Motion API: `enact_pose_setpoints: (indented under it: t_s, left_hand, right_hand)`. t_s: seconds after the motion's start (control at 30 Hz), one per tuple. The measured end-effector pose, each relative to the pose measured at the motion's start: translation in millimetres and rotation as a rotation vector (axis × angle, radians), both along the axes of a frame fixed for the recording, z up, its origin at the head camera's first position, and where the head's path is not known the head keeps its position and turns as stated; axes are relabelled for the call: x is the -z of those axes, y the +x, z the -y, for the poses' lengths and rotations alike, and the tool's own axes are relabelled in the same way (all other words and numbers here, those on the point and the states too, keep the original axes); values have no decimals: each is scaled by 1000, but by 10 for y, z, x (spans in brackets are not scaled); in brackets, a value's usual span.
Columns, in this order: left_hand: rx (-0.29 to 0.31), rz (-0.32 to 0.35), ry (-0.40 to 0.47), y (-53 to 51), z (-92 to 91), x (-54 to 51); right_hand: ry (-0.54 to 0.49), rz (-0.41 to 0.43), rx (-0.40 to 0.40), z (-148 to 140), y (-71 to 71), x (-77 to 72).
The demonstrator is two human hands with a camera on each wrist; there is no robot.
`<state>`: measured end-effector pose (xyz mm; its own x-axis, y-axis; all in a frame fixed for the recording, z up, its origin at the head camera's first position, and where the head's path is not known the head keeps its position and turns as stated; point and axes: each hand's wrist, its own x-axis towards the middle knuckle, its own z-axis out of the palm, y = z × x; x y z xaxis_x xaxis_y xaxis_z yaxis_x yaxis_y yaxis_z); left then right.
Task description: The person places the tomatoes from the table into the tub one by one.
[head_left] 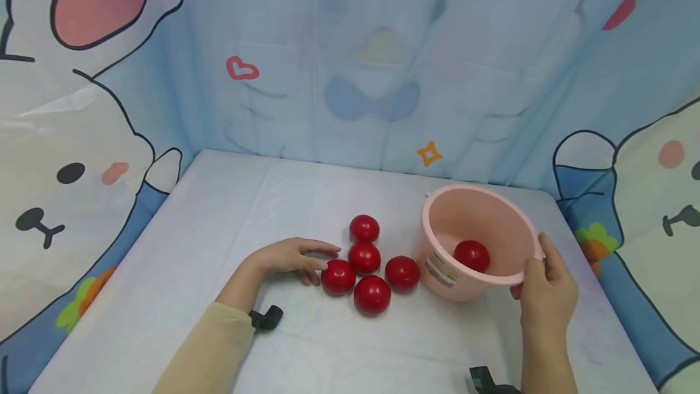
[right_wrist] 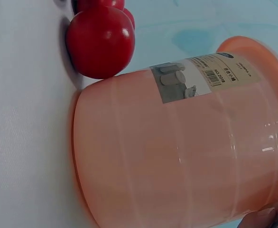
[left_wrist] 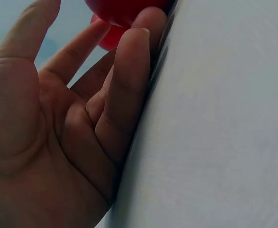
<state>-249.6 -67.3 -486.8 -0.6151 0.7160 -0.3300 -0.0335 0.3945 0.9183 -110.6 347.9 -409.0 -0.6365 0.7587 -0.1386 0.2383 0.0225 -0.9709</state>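
Note:
Several glossy red balls, perhaps tomatoes, lie grouped on the white table, with the nearest ball (head_left: pixel 372 295) at the front. My left hand (head_left: pixel 292 257) is beside the leftmost ball (head_left: pixel 338 277), its fingers loosely spread and holding nothing. Fingertips reach close to that ball; whether they touch it I cannot tell. A pink plastic bucket (head_left: pixel 459 292) stands right of the group, with one red ball (head_left: pixel 472 256) inside. My right hand (head_left: pixel 547 297) grips the bucket's rim at its right side. In the right wrist view, a ball (right_wrist: pixel 101 42) sits against or very near the bucket wall (right_wrist: pixel 143 142).
The white tabletop (head_left: pixel 306 351) extends left and in front of the balls. A blue cartoon-printed curtain (head_left: pixel 306 120) hangs behind the table and along both sides. A printed label (right_wrist: pixel 205 76) is stuck to the bucket.

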Motion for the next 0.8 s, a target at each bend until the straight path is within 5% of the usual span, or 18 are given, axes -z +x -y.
enact_pose_setpoints:
  t_s: [0.43, 0.8]
  left_hand:
    - [86, 58, 7, 93, -108, -2]
    - [11, 58, 35, 97, -128, 8]
  right_hand:
    - [32, 3, 22, 15, 42, 59]
    - [49, 14, -6, 7, 32, 6]
